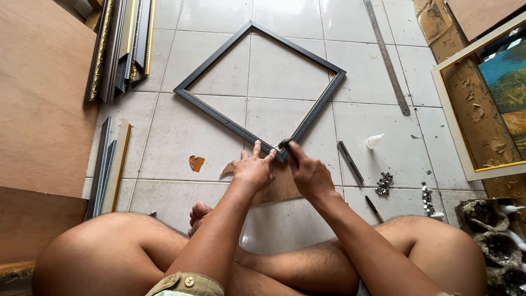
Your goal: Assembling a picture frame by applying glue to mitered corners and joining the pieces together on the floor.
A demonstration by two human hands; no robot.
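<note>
No packages, labels, signs or screens anywhere in view

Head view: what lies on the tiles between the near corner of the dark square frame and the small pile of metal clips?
One short dark moulding strip lies between the dark square frame and the metal clips; otherwise bare white tile floor, seen from the head camera.

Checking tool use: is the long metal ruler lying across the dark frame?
No, the long metal ruler lies on the tiles to the right of the dark frame, apart from it.
</note>
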